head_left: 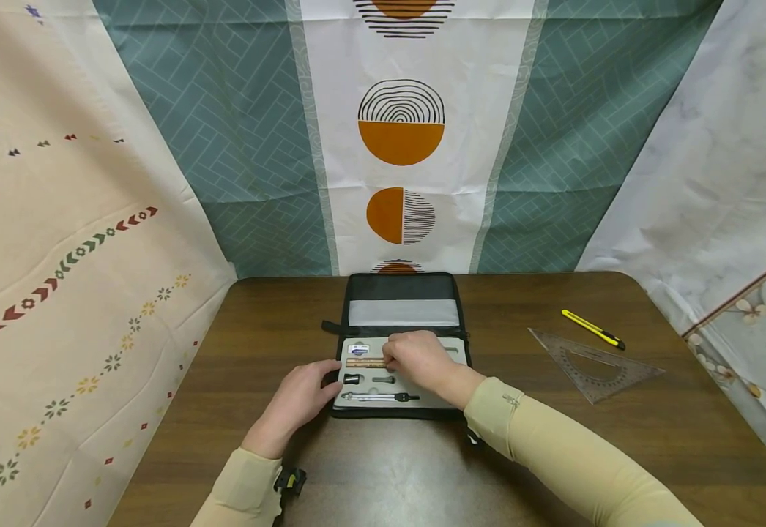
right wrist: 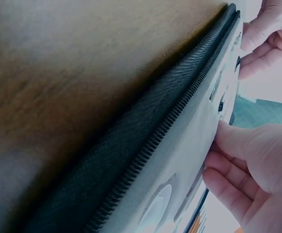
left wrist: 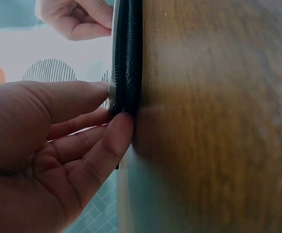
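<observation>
Lying open on the table (head_left: 271, 322), the black case (head_left: 401, 286) holds its grey tray (head_left: 432, 400); a set square (head_left: 594, 391) lies outside. The left hand (head_left: 300, 397) rests loosely against the case's edge; the right hand (head_left: 422, 359) curls at pencil-like sticks (head_left: 363, 362), its grip hidden from me. Compass (head_left: 381, 397) and eraser (head_left: 359, 350) sit slotted; seating the sticks seems left.

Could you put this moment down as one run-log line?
black case: open on table; left hand: grips case's left edge; right hand: over tan sticks, hold unclear; set square, yellow cutter: right of case
</observation>
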`<state>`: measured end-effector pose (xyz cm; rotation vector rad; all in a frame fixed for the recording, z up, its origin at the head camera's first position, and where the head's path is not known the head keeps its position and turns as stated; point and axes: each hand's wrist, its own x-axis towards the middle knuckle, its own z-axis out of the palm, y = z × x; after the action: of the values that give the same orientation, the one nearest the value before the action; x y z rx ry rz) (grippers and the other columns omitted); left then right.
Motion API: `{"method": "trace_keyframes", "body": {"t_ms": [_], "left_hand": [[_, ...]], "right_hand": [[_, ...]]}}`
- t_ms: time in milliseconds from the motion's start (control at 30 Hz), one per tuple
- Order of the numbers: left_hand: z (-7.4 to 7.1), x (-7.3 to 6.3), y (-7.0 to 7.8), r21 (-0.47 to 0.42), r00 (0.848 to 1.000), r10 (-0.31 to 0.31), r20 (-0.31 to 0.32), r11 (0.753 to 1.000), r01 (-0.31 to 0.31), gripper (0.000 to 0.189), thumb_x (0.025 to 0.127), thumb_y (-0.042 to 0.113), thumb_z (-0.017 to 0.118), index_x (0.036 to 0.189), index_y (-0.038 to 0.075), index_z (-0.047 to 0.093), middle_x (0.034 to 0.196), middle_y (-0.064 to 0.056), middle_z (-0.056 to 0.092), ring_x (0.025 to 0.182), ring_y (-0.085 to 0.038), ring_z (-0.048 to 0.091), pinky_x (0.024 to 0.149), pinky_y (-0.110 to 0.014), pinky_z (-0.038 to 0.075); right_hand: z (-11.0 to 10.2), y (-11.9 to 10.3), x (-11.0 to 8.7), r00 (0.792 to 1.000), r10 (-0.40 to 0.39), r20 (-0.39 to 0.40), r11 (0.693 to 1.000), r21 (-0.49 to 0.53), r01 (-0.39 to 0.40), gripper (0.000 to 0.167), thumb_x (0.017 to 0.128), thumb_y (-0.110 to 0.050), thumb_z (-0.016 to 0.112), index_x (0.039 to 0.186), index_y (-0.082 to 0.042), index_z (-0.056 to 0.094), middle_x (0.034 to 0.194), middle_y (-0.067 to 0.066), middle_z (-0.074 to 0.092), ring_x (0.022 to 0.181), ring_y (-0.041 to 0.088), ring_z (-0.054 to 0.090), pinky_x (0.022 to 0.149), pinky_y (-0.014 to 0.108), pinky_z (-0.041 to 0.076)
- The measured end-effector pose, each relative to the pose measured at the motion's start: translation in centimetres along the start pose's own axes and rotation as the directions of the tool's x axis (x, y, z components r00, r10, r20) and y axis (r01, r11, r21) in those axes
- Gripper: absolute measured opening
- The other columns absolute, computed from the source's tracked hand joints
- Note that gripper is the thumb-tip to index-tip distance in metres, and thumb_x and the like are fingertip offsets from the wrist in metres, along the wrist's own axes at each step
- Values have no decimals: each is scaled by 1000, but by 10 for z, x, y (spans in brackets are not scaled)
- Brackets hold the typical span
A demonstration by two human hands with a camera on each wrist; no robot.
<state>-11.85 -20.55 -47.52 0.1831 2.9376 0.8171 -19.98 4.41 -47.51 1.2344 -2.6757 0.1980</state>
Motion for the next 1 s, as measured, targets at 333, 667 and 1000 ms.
{"method": "trace_keyframes", "body": {"t_ms": [333, 667, 1000], "left_hand": [[1, 1, 0, 12, 1000, 7, -3, 1000, -7, 40, 102, 12, 81, 140, 2, 74, 143, -20, 71, 133, -40, 67, 111, -60, 53], [1, 1, 1, 7, 1000, -6, 2, 1000, 6, 42, 102, 14, 81, 141, 3, 73, 145, -20, 70, 134, -40, 66, 112, -60, 52], [2, 0, 0, 2, 1000, 2, -4, 1000, -2, 42, 101, 13, 82, 141, 1, 73, 144, -21, 70, 133, -40, 67, 111, -60, 53]], "right_hand": [[-4, 4, -5, 1000, -18, -11, 998, 62, 19, 9, 95, -16, 90, 93, -20, 82, 91, -8, 73, 81, 10, 71, 73, 33, 60], [-13, 12, -18, 997, 13, -81, 995, 100, -5, 9, 95, -18, 90, 102, -19, 84, 96, -6, 75, 85, 13, 73, 75, 36, 62], [-27, 33, -40, 993, 82, -80, 994, 76, -76, 34, 99, -24, 87, 130, -13, 80, 126, 3, 79, 116, 24, 75, 93, 46, 64]]}}
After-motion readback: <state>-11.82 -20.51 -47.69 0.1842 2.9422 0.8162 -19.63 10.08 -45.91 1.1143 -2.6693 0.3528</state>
